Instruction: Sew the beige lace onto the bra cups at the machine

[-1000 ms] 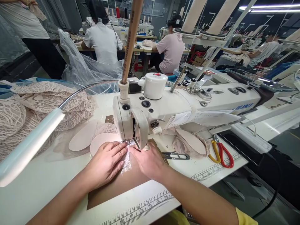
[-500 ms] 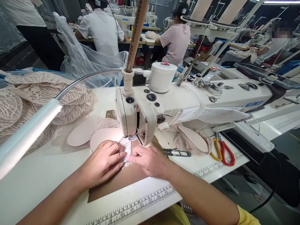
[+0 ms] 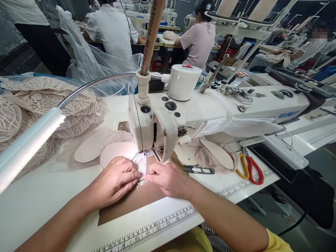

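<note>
My left hand (image 3: 115, 182) and my right hand (image 3: 168, 178) lie side by side on the table just in front of the needle of a white sewing machine (image 3: 189, 112). Between them is a small piece of pale lace fabric (image 3: 141, 163). The fingers of both hands are bent and pressed down on its edges, holding it flat under the presser foot. A brown sheet (image 3: 136, 203) lies beneath the hands. Two pale oval cup pads (image 3: 90, 148) rest to the left of the needle.
A heap of lace pieces (image 3: 39, 105) fills the left of the table, with a lamp on a flexible arm (image 3: 28, 143) over it. Thread snips (image 3: 199, 170), red-and-yellow scissors (image 3: 250, 169) and finished cups (image 3: 215, 157) lie right. Other people sit at machines behind.
My hands have drawn slightly back from the needle and closer together, and the lace piece has shifted up between them. The view has dipped a little.
</note>
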A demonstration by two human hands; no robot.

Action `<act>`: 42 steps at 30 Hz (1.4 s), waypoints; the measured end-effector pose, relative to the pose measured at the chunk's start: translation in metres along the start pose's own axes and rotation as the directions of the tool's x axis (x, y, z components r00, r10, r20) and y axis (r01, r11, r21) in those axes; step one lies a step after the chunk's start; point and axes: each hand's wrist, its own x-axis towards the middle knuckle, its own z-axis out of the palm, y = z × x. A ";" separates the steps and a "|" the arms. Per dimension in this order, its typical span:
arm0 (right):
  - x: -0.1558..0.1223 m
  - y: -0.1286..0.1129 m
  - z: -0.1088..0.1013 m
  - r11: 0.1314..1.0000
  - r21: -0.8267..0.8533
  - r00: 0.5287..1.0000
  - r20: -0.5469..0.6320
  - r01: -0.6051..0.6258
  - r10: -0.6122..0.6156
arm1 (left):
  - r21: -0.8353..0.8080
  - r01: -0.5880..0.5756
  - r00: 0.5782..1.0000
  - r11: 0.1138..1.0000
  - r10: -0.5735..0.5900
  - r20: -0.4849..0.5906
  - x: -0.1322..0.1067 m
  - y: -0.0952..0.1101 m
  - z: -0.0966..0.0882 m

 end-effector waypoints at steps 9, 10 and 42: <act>-0.003 0.000 0.001 1.000 0.007 1.000 -0.022 -0.001 0.001 | 0.182 -0.094 0.996 0.979 0.094 0.010 -0.002 -0.003 0.006; -0.003 0.001 0.002 1.000 0.005 1.000 -0.028 0.001 -0.001 | 0.201 -0.100 0.995 0.975 0.100 0.006 -0.002 -0.003 0.005; 0.001 -0.006 0.001 0.995 -0.095 0.999 -0.032 -0.034 0.031 | 0.395 0.044 0.998 0.918 -0.026 -0.050 0.015 0.006 0.011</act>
